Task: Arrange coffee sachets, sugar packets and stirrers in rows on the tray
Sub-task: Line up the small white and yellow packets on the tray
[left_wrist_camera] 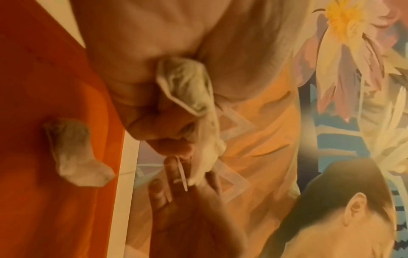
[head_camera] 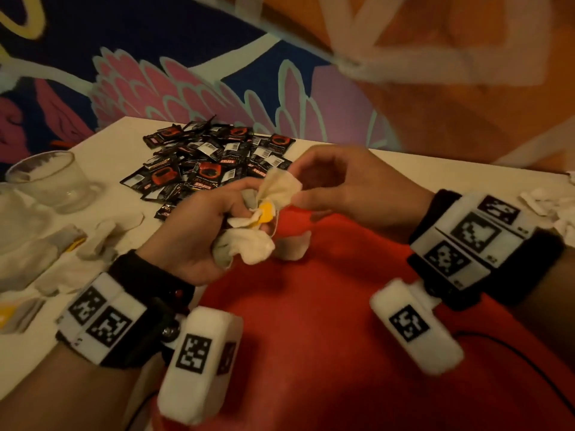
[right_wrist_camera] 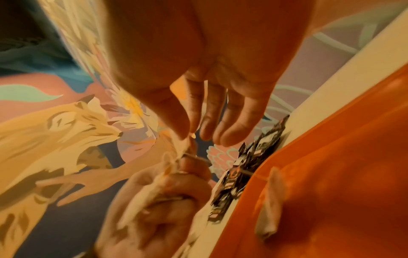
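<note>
"KOPIKO" on black coffee sachets point(head_camera: 214, 163)

Bundle of white packets point(head_camera: 249, 227) mostly buried in left hand point(head_camera: 193, 234); count impossible, print unreadable. Yellow scrap inside bundle: label or packet, cannot tell. Right hand point(head_camera: 348, 188) at bundle's top edge; fingertips hidden behind paper, pinch or mere touch unclear. Left of bundle, glass cup point(head_camera: 51, 181) cut by frame edge, white heap point(head_camera: 37, 253) beside it too blurred to sort. Beyond bundle, coffee sachets point(head_camera: 214, 160) overlap, lower ones covered. Lone packet point(head_camera: 292, 247) on red tray point(head_camera: 342, 306) half behind bundle.
</note>
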The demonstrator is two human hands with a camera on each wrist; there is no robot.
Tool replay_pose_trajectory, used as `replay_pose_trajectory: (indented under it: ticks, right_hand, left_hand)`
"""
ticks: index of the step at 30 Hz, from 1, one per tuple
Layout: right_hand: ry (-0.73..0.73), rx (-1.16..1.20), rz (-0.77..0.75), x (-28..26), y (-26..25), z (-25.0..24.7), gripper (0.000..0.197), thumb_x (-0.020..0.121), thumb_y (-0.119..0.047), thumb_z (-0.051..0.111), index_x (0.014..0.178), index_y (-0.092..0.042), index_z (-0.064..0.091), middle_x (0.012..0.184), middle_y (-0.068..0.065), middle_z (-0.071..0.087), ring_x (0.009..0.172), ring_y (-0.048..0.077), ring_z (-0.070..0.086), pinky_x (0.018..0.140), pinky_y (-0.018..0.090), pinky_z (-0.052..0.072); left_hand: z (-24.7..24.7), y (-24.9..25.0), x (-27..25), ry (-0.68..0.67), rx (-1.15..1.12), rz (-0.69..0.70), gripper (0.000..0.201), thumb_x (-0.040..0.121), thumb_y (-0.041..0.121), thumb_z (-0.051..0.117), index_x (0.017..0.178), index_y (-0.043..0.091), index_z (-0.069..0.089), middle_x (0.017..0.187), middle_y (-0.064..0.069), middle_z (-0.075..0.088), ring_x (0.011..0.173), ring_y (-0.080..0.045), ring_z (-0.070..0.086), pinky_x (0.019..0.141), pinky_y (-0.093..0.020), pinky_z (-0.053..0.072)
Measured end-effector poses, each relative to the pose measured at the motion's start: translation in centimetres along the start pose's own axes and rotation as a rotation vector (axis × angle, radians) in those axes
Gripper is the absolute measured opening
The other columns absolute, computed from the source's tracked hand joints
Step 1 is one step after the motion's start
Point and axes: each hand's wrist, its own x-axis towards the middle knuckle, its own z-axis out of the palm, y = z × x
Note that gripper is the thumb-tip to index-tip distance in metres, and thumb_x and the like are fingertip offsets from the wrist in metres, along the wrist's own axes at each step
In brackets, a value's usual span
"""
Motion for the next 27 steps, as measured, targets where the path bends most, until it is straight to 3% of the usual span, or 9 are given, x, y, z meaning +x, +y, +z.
replay_pose_trajectory:
  ticks: [2,4,7,11,14,17,20,24,27]
  right_hand:
    - [-0.038,-0.182,-0.004,-0.3,0.3,-0.2,0.041,0.072,-0.003,0.072,0.099,-0.032,0.062,0.112,0.001,0.068,0.097,0.017,0.068,0.085,0.045,0.058]
    - [-0.124,-0.442,0.031,-1.0,0.9,0.0,0.053,0.068,-0.013,0.074,0.109,-0.041,0.056,0.128,-0.005,0.059,0.11,0.016,0.062,0.093,0.043,0.054]
    - [-0.22,-0.756,0.086,-2.0,2.0,1.5,0.062,0.079,-0.021,0.079,0.133,-0.034,0.051,0.143,-0.003,0.045,0.127,0.016,0.046,0.105,0.032,0.04]
    - [-0.173,-0.804,0.083,-2.5,1.7,3.4,0.026,0.084,-0.046,0.072,0.105,-0.032,0.07,0.122,-0.009,0.06,0.115,0.013,0.053,0.09,0.025,0.039]
    - [-0.105,-0.698,0.15,-2.8,0.9,3.0,0.031,0.079,-0.063,0.068,0.087,-0.033,0.074,0.097,-0.017,0.067,0.094,0.003,0.056,0.077,0.025,0.042]
    - [-0.09,-0.557,0.114,-2.6,0.6,1.9,0.01,0.092,-0.031,0.067,0.082,-0.029,0.069,0.084,-0.013,0.066,0.079,0.007,0.06,0.08,0.035,0.052]
    - [-0.016,-0.291,0.108,-2.3,-0.1,1.4,0.017,0.092,-0.006,0.063,0.08,-0.017,0.066,0.087,0.0,0.065,0.081,0.013,0.061,0.084,0.041,0.056]
    - [0.058,-0.046,0.088,-1.8,-1.4,1.8,0.021,0.093,0.005,0.054,0.078,-0.01,0.059,0.08,0.007,0.062,0.068,0.015,0.064,0.069,0.03,0.057]
    - [0.121,0.017,0.063,-1.8,-1.9,2.1,0.024,0.092,0.007,0.048,0.076,-0.009,0.055,0.073,0.006,0.06,0.057,0.011,0.063,0.055,0.023,0.052]
  left_hand:
    - [0.1,-0.3,-0.5,0.008,-0.014,0.043,0.049,0.081,-0.007,0.022,0.072,0.009,0.068,0.064,-0.007,0.055,0.048,-0.014,0.053,0.042,-0.017,0.047]
    - [0.6,0.0,-1.1,-0.001,-0.057,0.064,0.043,0.076,-0.003,0.027,0.076,0.008,0.068,0.066,-0.006,0.054,0.052,-0.015,0.051,0.043,-0.018,0.048]
    - [1.0,0.2,-2.1,0.008,-0.122,0.049,0.03,0.07,0.006,0.034,0.07,0.006,0.064,0.065,-0.004,0.051,0.049,-0.014,0.048,0.036,-0.018,0.042]
    - [0.8,0.1,-2.7,-0.026,-0.119,0.033,0.021,0.078,0.022,0.046,0.067,0.01,0.061,0.069,-0.002,0.048,0.054,-0.013,0.045,0.034,-0.017,0.034]
    - [0.6,0.4,-2.7,-0.021,-0.164,0.028,0.023,0.085,0.033,0.059,0.077,0.012,0.055,0.071,-0.003,0.046,0.047,-0.011,0.05,0.03,-0.015,0.032]
    - [-0.5,1.0,-2.3,0.038,-0.186,0.044,0.031,0.083,0.042,0.065,0.075,0.013,0.056,0.068,-0.003,0.049,0.044,-0.009,0.053,0.031,-0.017,0.042]
    - [-2.2,1.7,-2.2,0.11,-0.165,0.052,0.035,0.08,0.048,0.066,0.078,0.015,0.055,0.069,-0.006,0.055,0.041,-0.01,0.056,0.036,-0.018,0.049]
    - [-3.9,2.3,-2.2,0.197,-0.25,0.048,0.042,0.079,0.045,0.072,0.098,0.013,0.05,0.078,-0.007,0.06,0.048,-0.011,0.063,0.035,-0.02,0.05]
    - [-5.0,2.4,-2.2,0.238,-0.247,0.067,0.041,0.077,0.042,0.073,0.097,0.012,0.055,0.08,-0.005,0.061,0.051,-0.009,0.063,0.036,-0.019,0.049]
